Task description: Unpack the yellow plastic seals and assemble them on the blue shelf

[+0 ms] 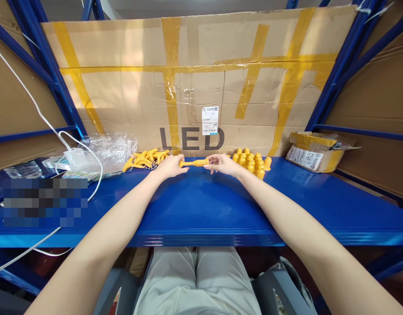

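My left hand and my right hand hold between them one long yellow plastic part, just above the blue shelf. Each hand is closed round one end of it. To the left of my left hand lies a pile of several yellow handle-shaped parts. Right of my right hand stands a cluster of several short yellow caps, upright on the shelf.
A taped cardboard sheet marked LED closes the back. Crumpled clear plastic bags and a white charger with its cable lie at the left. An open cardboard box sits at the right. Blue rack posts flank both sides.
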Demonstrator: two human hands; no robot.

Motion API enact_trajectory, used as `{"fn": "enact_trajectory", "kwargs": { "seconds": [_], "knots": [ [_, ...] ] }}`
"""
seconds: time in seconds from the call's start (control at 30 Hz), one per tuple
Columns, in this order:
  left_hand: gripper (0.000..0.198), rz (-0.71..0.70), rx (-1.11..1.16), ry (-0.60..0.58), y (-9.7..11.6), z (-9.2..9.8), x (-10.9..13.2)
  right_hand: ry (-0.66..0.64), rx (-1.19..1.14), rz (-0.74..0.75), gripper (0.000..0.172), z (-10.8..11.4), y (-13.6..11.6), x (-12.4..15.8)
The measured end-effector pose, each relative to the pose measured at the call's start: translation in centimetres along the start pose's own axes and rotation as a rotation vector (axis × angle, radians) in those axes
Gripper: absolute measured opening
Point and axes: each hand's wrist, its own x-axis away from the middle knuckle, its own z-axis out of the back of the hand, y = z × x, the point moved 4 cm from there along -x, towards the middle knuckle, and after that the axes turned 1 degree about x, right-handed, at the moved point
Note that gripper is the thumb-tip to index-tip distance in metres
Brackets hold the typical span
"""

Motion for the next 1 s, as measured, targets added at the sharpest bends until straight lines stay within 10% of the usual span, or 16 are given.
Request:
{"fn": "enact_trajectory", "kwargs": {
  "seconds": [1.0],
  "knots": [
    [0.038, 0.065, -0.083, 0.046, 0.82, 0.55, 0.46, 0.034, -0.324, -0.265, 0.026, -0.69, -0.15, 0.57]
  ]
}}
